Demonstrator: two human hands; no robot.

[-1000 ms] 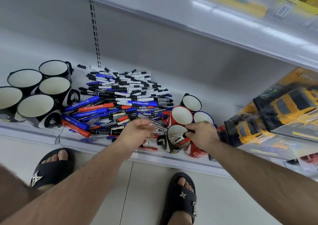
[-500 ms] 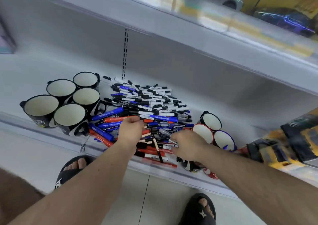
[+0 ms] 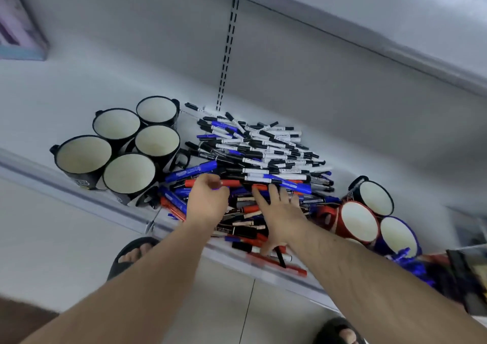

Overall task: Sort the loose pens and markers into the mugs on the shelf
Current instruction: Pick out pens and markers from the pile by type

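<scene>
A big heap of loose pens and markers [image 3: 263, 154], black, blue and red, covers the middle of the white shelf [image 3: 79, 196]. Several black mugs [image 3: 129, 176] with cream insides stand in a cluster to its left. On the right stand a black mug [image 3: 374, 197], a red mug [image 3: 358, 221] and a blue mug [image 3: 398, 235]. My left hand [image 3: 207, 202] is at the heap's near left side, fingers curled round a red marker [image 3: 230, 183]. My right hand [image 3: 279, 212] lies flat on the heap's near side with fingers spread, holding nothing.
The upper shelf [image 3: 369, 27] overhangs the space. A purple box [image 3: 18, 27] stands at the far left, and a dark boxed toy [image 3: 471, 278] is at the right edge. Some red markers [image 3: 276, 263] lie along the shelf's front lip. My sandaled feet [image 3: 131, 255] stand on the tiled floor below.
My right hand left the mugs at the front right and moved left onto the heap, fingers now spread. My left hand shifted slightly further into the heap. The view tilted and swung left.
</scene>
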